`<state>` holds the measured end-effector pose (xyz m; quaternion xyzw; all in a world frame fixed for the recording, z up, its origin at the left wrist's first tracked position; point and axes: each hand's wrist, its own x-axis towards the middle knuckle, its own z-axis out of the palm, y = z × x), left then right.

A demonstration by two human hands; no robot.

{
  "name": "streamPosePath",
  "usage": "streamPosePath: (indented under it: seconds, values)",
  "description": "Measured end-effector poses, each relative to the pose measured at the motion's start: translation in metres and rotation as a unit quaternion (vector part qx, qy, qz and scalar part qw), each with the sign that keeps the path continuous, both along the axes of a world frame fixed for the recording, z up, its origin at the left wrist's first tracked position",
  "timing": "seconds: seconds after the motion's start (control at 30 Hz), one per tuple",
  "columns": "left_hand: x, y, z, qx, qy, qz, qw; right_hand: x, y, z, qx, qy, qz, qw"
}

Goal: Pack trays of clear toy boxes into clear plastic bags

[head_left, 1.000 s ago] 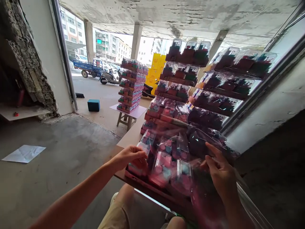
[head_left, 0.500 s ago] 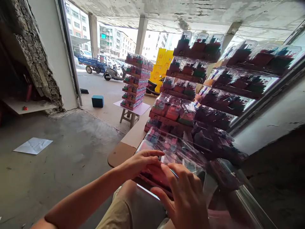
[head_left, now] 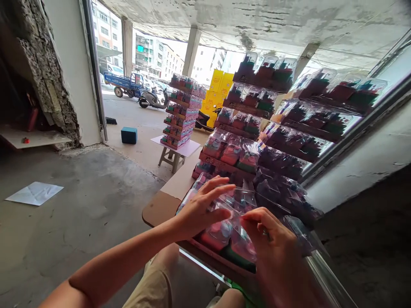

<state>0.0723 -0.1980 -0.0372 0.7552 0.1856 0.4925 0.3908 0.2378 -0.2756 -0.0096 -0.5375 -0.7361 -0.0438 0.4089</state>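
A shallow tray (head_left: 221, 262) of small red, pink and green items under clear plastic covers lies before me at the table's front edge. My left hand (head_left: 202, 209) hovers over its left part, fingers spread and nothing held. At the right, my right hand (head_left: 272, 244) has thumb and fingertips pinched together on what looks like clear plastic film (head_left: 245, 199) over the tray. The fine edge of the film is hard to make out. Beyond my hands rise stacked trays (head_left: 221, 160) of the same covered items.
A brown table corner (head_left: 159, 207) juts out left of the tray. More tray stacks (head_left: 308, 113) stand at the right, beside clear plastic sheeting (head_left: 327, 273). Farther off are another stack (head_left: 180, 109) on a stool (head_left: 171, 159), a blue block (head_left: 129, 135) and yellow boxes (head_left: 213, 92).
My left hand has lifted and spread its fingers. My right hand has moved right, from loosely open to a pinch, uncovering the tray's front items. The view has shifted slightly.
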Motion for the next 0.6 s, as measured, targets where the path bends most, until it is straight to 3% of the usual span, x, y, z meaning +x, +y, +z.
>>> streamPosePath:
  seconds: [0.1, 0.37, 0.5, 0.6]
  values:
    - [0.004, 0.005, 0.013, 0.054, 0.029, -0.067, 0.996, 0.005, 0.001, 0.012, -0.030, 0.050, -0.011, 0.998]
    - [0.026, 0.003, 0.023, 0.034, 0.005, 0.064, 0.997, 0.006, -0.001, 0.023, 0.003, 0.055, 0.015, 0.998]
    - [0.029, -0.003, 0.031, 0.037, 0.015, 0.064, 0.997, 0.012, -0.002, 0.029, 0.037, 0.006, -0.057, 0.998]
    - [0.030, -0.009, 0.038, 0.036, 0.027, 0.041, 0.998, 0.013, -0.002, 0.036, 0.061, -0.064, -0.074, 0.993]
